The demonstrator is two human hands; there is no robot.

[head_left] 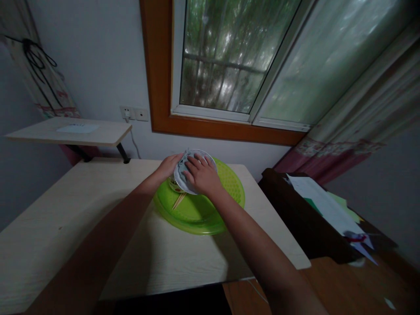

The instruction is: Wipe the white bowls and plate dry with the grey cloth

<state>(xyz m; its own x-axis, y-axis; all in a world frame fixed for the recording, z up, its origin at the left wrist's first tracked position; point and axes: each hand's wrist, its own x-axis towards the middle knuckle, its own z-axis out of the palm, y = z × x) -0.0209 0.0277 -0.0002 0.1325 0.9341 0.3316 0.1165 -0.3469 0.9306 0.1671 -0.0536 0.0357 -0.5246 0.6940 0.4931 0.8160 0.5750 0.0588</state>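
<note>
A pale round plate [210, 160] is held tilted above the green tray [234, 188]. My left hand [169, 166] grips its left rim, fingers partly hidden behind it. A crumpled grey-blue cloth [182, 165] lies against the plate's face. My right hand [204, 175] rests on the cloth and plate with its fingers spread. Below the plate's left side, a patterned bowl [175, 186] stands on the tray, mostly covered by the plate. Wooden chopsticks [179, 201] lie on the tray in front of the bowl.
The tray sits on a light wooden table [177, 258]. A raised shelf [108, 135] with a paper [78, 128] stands at the left. Behind are a window [226, 65] and wall sockets [134, 113]. Papers [321, 205] lie on dark furniture [288, 218] at right.
</note>
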